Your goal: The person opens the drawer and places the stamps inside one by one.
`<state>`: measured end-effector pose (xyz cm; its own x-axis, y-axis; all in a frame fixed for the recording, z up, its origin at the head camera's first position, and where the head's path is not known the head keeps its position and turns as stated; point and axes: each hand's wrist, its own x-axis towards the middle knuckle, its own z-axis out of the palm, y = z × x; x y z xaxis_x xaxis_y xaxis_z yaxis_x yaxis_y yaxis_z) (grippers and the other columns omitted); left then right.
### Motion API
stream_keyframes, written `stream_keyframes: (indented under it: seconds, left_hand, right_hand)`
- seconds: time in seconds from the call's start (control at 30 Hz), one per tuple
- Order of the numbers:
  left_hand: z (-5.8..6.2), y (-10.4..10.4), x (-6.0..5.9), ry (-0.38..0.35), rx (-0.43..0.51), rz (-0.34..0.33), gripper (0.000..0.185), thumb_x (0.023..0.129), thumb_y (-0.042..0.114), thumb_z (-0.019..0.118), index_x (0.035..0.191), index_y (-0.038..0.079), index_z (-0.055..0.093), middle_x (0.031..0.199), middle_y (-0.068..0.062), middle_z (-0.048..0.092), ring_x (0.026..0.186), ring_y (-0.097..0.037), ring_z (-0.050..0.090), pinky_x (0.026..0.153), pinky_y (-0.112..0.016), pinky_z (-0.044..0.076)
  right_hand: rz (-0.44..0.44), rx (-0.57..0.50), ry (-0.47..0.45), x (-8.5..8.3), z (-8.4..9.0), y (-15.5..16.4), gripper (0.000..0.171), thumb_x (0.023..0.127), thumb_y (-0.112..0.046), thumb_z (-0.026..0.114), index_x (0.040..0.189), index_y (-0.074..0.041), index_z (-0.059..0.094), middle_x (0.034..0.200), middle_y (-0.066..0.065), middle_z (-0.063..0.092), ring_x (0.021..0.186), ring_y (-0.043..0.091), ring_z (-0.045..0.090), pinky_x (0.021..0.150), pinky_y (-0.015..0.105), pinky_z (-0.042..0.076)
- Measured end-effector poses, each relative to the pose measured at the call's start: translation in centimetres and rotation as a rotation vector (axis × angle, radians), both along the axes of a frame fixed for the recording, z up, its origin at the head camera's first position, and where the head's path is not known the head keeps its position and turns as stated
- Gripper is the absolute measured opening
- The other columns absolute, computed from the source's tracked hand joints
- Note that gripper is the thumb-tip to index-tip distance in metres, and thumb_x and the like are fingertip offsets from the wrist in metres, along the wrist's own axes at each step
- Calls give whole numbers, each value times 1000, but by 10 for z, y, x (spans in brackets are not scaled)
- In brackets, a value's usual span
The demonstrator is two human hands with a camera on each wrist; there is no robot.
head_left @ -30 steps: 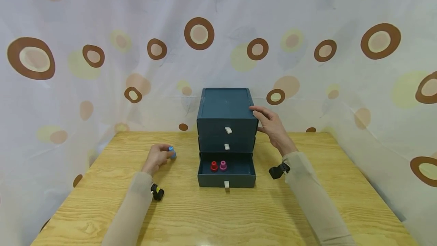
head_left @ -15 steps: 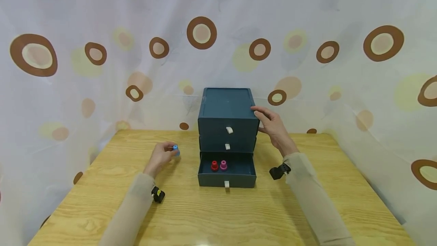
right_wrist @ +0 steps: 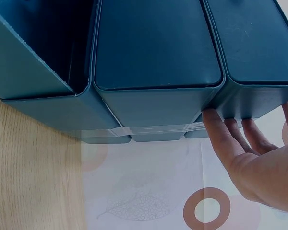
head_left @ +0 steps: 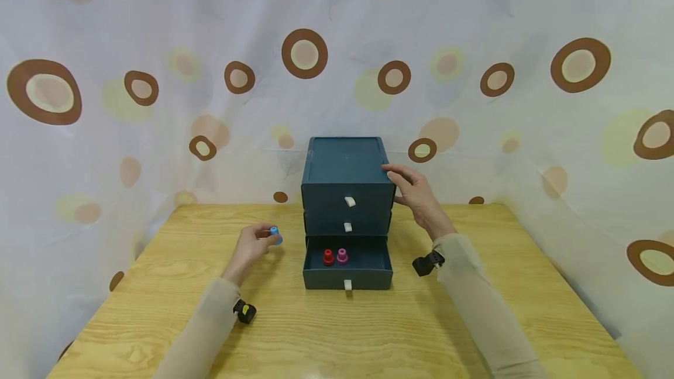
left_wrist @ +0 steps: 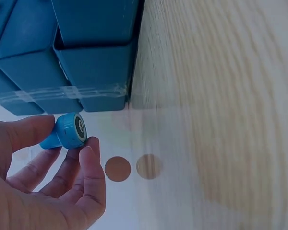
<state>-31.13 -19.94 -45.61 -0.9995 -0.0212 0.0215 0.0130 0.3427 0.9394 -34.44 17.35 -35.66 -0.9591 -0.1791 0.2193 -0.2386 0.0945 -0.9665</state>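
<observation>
My left hand pinches a small blue stamp between thumb and fingers, to the left of the drawer unit. The stamp's round end, with a dark printed mark, faces the camera in the left wrist view. The dark blue drawer unit has its bottom drawer pulled out. Inside the drawer, a red stamp and a pink stamp stand side by side near its left half. My right hand rests on the unit's upper right edge, and its fingers touch the side wall.
The upper two drawers are closed, each with a white pull tab. Everything stands on a wooden table. A white sheet with brown rings hangs behind and around it. Clear tape runs along the unit's side.
My left hand has moved a little to the right, carrying the blue stamp nearer to the drawer unit. My right hand keeps its place on the unit.
</observation>
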Motion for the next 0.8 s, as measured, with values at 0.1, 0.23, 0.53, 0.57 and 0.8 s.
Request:
stream_keyframes:
  seconds: [0.1, 0.23, 0.53, 0.57, 0.8]
  left_hand:
    - [0, 4, 2, 7, 14, 3, 36, 97, 16, 62, 130, 1, 60, 122, -17, 62, 105, -26, 64, 92, -46, 53]
    - [1, 12, 8, 25, 31, 14, 35, 96, 16, 64, 127, 2, 62, 120, -17, 63, 105, -26, 64, 91, -46, 52]
    - [-1, 29, 11, 67, 54, 61, 35, 94, 22, 68, 125, 6, 65, 117, -12, 65, 102, -23, 62, 83, -33, 53]
    - [0, 29, 11, 75, 70, 61, 36, 93, 22, 68, 125, 6, 65, 117, -12, 65, 101, -22, 61, 82, -32, 53]
    - [2, 32, 11, 141, 157, 32, 34, 91, 25, 71, 120, 7, 67, 114, -9, 68, 91, -14, 62, 74, -27, 51]
  right_hand:
    - [1, 5, 2, 1, 0, 0, 46, 104, -33, 48, 144, -11, 49, 156, 9, 35, 147, 28, 26, 110, 61, 34]
    - [6, 8, 14, 2, 0, -1, 46, 104, -34, 48, 144, -11, 48, 157, 9, 34, 147, 29, 27, 110, 60, 36]
    - [3, 1, 8, 2, -4, 2, 47, 103, -35, 49, 143, -11, 49, 156, 10, 34, 148, 30, 24, 111, 62, 33]
    - [5, 1, 9, 2, -3, 2, 47, 103, -35, 49, 143, -11, 49, 156, 10, 34, 148, 29, 24, 111, 62, 33]
    - [4, 4, 13, 1, 0, 0, 47, 104, -35, 49, 144, -10, 49, 156, 8, 34, 148, 28, 24, 111, 62, 32]
